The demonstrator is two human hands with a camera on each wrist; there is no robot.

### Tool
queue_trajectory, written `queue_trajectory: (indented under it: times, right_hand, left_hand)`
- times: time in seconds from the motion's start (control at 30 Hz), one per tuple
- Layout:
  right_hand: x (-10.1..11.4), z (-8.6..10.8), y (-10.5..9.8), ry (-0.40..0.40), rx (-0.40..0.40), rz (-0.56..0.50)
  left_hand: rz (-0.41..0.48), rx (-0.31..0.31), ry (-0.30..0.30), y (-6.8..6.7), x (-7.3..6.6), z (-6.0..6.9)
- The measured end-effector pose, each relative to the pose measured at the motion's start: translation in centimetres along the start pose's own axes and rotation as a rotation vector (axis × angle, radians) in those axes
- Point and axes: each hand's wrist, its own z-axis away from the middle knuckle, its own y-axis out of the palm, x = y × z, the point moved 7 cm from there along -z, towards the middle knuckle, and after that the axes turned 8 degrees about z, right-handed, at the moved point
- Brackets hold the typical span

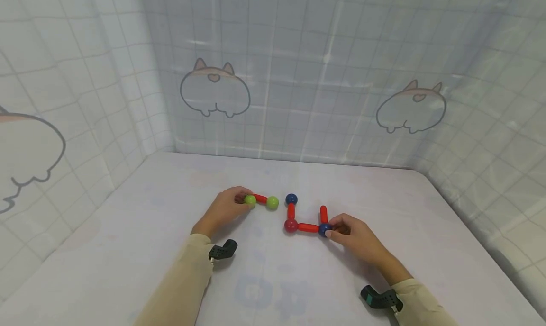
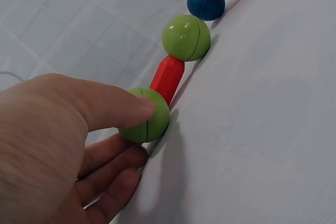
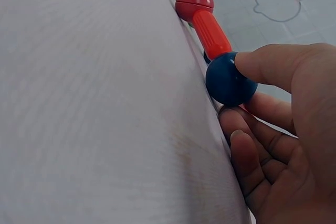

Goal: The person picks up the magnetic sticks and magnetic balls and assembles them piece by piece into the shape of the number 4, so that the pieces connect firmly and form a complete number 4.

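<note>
One green ball (image 2: 157,123) in left fingers (image 2: 123,107), blue ball (image 3: 226,81) in right fingers (image 3: 265,66)

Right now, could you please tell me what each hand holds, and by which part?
The left hand pinches the two-ball piece by its left green ball; the right hand pinches the larger piece by its nearer blue ball.

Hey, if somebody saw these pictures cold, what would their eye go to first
Probably the bright U of red rods, blue balls and a red ball on the white table, where the right hand pinches the nearer blue ball. Left of it, the left hand holds one of two lime-green balls with a red rod between them. Behind, cartoon animal outlines on the grid-patterned backdrop might draw attention next.
</note>
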Motion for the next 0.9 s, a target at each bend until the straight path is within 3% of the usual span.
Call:
queue_trajectory:
  times: [0.23,0.4,0.53,0.7,0.9]
  right_hand:
    - [-0.3,-0.2,0.3,0.022,0.001,0.002]
    - [-0.5,-0.3,0.4,0.020,0.001,0.005]
    - [-0.4,-0.4,0.4,0.016,-0.002,0.010]
    - [-0.4,-0.4,0.3,0.017,-0.005,0.008]
    - [-0.5,-0.4,0.2,0.016,-0.008,0.009]
  left_hand:
    - [0.009,-0.022,-0.003,-0.7,0.5,-0.1]
    - [0.059,-0.082,-0.027,-1.1,0.7,-0.1]
    - [0.104,-0.114,0.017,-1.0,0.1,-0.2]
    - [0.119,-0.109,0.087,-0.5,-0.9,-0.3]
    - [0.141,-0.099,0.089,0.0,-1.5,-0.3]
